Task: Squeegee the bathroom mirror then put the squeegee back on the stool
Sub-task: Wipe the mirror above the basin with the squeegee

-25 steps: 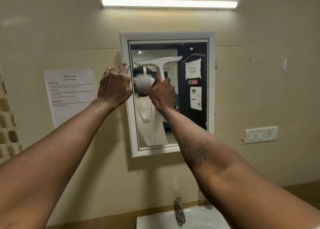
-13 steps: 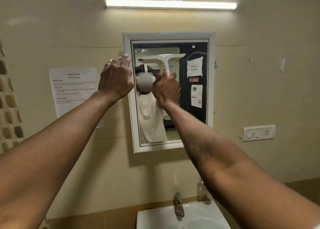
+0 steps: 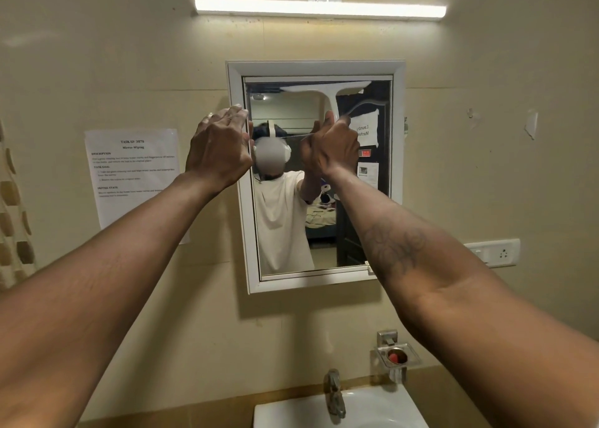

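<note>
A white-framed bathroom mirror [image 3: 396,70] hangs on the beige wall. A white T-shaped squeegee [image 3: 325,90] lies against the glass with its blade across the top of the pane. My right hand [image 3: 330,150] is shut on the squeegee's handle below the blade. My left hand [image 3: 218,150] rests on the mirror's left frame edge, fingers curled over it. The stool is out of view.
A white sink [image 3: 382,408] with a metal tap [image 3: 334,392] sits below the mirror. A soap holder [image 3: 397,356] is on the wall at its right. A paper notice [image 3: 133,174] hangs at the left, a switch plate [image 3: 496,252] at the right, a light bar [image 3: 321,7] above.
My right hand has pushed the squeegee upward, from mid-pane to the top edge of the glass. My left hand has stayed on the frame's left side.
</note>
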`<state>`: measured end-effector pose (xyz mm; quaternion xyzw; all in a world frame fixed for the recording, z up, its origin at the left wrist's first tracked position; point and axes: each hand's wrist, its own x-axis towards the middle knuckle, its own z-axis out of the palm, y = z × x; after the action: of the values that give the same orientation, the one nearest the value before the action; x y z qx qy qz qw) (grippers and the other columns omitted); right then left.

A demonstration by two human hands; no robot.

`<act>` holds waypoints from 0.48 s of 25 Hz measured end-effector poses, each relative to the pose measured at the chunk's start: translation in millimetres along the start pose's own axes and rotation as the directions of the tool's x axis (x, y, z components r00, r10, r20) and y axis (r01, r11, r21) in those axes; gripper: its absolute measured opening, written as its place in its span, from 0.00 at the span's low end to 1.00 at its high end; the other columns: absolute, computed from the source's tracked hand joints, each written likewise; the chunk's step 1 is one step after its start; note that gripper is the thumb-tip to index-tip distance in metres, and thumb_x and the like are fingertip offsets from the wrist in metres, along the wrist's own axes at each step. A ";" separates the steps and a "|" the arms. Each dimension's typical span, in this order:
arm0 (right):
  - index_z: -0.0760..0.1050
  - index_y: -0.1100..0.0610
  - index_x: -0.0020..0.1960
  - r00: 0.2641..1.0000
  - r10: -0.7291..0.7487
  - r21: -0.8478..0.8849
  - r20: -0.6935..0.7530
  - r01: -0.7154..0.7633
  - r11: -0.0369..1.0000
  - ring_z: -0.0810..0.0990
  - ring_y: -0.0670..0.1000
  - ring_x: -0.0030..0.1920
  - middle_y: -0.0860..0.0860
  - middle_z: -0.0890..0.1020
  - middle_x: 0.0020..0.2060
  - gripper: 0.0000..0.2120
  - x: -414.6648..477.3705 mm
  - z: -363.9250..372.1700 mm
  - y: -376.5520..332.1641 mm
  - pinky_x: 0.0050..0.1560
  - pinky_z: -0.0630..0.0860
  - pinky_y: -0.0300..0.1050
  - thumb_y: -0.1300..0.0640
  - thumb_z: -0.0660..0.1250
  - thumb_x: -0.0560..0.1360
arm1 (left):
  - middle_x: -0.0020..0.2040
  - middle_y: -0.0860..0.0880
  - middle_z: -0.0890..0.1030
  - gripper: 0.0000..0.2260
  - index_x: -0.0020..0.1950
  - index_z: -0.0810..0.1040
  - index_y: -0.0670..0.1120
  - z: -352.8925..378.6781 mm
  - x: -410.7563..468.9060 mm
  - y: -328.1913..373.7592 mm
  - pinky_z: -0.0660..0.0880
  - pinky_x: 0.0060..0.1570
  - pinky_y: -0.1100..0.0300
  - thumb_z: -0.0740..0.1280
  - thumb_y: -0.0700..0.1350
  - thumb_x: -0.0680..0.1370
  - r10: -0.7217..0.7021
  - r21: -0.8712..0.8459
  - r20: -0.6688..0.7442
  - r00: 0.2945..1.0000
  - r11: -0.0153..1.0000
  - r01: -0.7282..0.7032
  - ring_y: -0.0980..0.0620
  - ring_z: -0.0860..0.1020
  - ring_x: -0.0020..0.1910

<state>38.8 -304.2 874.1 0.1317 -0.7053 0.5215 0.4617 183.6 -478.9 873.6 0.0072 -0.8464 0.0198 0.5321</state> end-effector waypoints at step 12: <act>0.71 0.57 0.56 0.984 0.130 -0.055 0.126 -0.124 0.991 0.74 0.46 0.34 0.46 0.73 0.37 0.22 -102.4 22.1 41.7 0.31 0.67 0.43 0.39 0.53 0.84 | 0.77 0.40 0.71 0.25 0.76 0.71 0.39 13.4 -19.6 -0.2 0.61 0.79 0.45 0.59 0.44 0.79 -0.020 -0.009 0.035 0.999 1.000 0.020 0.40 0.69 0.76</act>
<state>54.8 -335.9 767.1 0.1092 -0.7526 0.5236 0.3840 180.0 -479.9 850.2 0.0135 -0.8556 0.0104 0.5174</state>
